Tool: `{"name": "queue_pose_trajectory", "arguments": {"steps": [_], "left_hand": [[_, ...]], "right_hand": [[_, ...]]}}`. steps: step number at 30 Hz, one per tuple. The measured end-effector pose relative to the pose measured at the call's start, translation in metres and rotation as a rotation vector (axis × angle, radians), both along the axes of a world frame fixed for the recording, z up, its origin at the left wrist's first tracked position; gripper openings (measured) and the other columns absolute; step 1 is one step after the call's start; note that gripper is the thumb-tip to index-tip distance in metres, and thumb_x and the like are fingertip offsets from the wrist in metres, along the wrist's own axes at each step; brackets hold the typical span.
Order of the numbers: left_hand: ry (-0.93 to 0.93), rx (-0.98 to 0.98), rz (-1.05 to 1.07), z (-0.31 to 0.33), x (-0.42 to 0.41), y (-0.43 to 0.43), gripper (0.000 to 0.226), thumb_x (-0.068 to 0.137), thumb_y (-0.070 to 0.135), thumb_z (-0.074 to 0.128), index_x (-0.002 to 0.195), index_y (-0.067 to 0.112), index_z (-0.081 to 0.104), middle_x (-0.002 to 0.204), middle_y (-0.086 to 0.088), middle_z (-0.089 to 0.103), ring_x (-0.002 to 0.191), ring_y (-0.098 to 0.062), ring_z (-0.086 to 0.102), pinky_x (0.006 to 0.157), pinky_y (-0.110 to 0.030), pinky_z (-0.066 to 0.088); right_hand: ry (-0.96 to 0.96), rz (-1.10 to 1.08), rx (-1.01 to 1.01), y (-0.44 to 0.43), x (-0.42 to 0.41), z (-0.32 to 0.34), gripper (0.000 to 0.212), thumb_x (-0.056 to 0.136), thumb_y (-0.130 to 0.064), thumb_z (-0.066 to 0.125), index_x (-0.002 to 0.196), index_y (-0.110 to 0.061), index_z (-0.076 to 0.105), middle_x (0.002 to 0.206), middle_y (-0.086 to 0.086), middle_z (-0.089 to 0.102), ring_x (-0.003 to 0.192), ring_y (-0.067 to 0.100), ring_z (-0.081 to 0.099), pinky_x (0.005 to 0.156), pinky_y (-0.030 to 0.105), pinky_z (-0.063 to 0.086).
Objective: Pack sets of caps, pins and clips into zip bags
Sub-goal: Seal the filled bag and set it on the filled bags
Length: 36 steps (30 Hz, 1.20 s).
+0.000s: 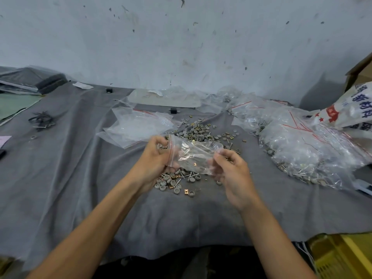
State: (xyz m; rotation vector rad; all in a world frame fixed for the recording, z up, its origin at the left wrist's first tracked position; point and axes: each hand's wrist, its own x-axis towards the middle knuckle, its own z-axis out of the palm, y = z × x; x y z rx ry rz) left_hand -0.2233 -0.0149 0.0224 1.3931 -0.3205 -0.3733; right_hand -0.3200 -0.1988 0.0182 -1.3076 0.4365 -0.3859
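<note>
Item: cable ties [41, 119], black, a loose bundle, well apart to the left of the fingers. Item: empty zip bags [136, 125], a flat stack with red seal lines, just beyond and left of the left hand's knuckles. Item: left hand [156, 156], fingers curled, pinching the red-lined mouth end of one zip bag [193, 156]. That bag, clear and crumpled, hung between the two sets of fingers above the cloth, and a brass piece [189, 163] showed through its lower side. Item: right hand [231, 172], fingers bent round the bag's other end, gripping it, fingertips seen through the plastic. Item: loose stock directly under and beyond the fingers, being grey caps [162, 181], pins [191, 175] and brass clips [186, 191], scattered on the grey cloth [80, 178], partly hidden by the held bag and both hands. Item: filled bags [302, 150], a heap, right of the right fingers and apart from them. Item: printed sack [350, 109], beyond that heap. Item: yellow crate [342, 256], near right, below the table edge.
</note>
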Motion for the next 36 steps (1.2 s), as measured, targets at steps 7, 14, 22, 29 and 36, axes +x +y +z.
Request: {"name": "queue_pose_trajectory", "arguments": {"steps": [7, 14, 22, 29, 36], "left_hand": [[0.019, 0.040, -0.144, -0.001, -0.005, 0.007, 0.041, 0.101, 0.000, 0.050, 0.117, 0.030, 0.073, 0.109, -0.014, 0.073, 0.068, -0.013, 0.063, 0.048, -0.020, 0.047], [-0.208, 0.295, -0.269, 0.009, -0.001, 0.004, 0.060, 0.098, 0.001, 0.044, 0.138, 0.046, 0.049, 0.068, 0.002, 0.070, 0.050, -0.011, 0.057, 0.043, -0.021, 0.045], [-0.314, 0.396, -0.310, 0.022, 0.018, 0.009, 0.053, 0.086, 0.023, 0.042, 0.103, 0.068, 0.064, 0.057, 0.002, 0.061, 0.047, -0.007, 0.048, 0.044, -0.020, 0.041], [-0.337, 0.353, -0.309, 0.012, 0.023, 0.003, 0.040, 0.080, 0.021, 0.041, 0.103, 0.041, 0.067, 0.049, 0.006, 0.048, 0.045, -0.009, 0.039, 0.043, -0.022, 0.034], [-0.338, 0.269, -0.262, 0.002, 0.016, -0.001, 0.026, 0.100, 0.027, 0.046, 0.117, 0.039, 0.061, 0.064, 0.006, 0.058, 0.054, -0.010, 0.047, 0.050, -0.023, 0.039]], "right_hand": [[0.079, 0.018, -0.151, -0.007, 0.001, 0.010, 0.035, 0.099, -0.026, 0.066, 0.131, -0.017, 0.055, 0.103, 0.007, 0.075, 0.070, 0.003, 0.065, 0.061, 0.021, 0.047], [-0.008, 0.490, -1.228, -0.007, 0.011, 0.045, 0.081, 0.078, -0.064, 0.077, 0.147, -0.051, 0.038, 0.163, -0.010, 0.026, 0.151, 0.008, 0.019, 0.121, 0.037, 0.021], [0.033, 0.649, -1.481, -0.010, 0.038, 0.083, 0.027, 0.088, -0.043, 0.075, 0.101, -0.032, 0.054, 0.110, -0.008, 0.060, 0.105, 0.017, 0.056, 0.090, 0.034, 0.045], [0.143, 0.779, -1.730, -0.011, 0.042, 0.094, 0.025, 0.100, -0.048, 0.055, 0.109, -0.026, 0.064, 0.097, -0.013, 0.061, 0.092, 0.011, 0.057, 0.072, 0.030, 0.037], [0.012, 0.533, -1.632, -0.020, 0.034, 0.075, 0.035, 0.096, -0.044, 0.064, 0.077, -0.018, 0.049, 0.067, -0.010, 0.050, 0.061, 0.005, 0.042, 0.059, 0.034, 0.035]]}}
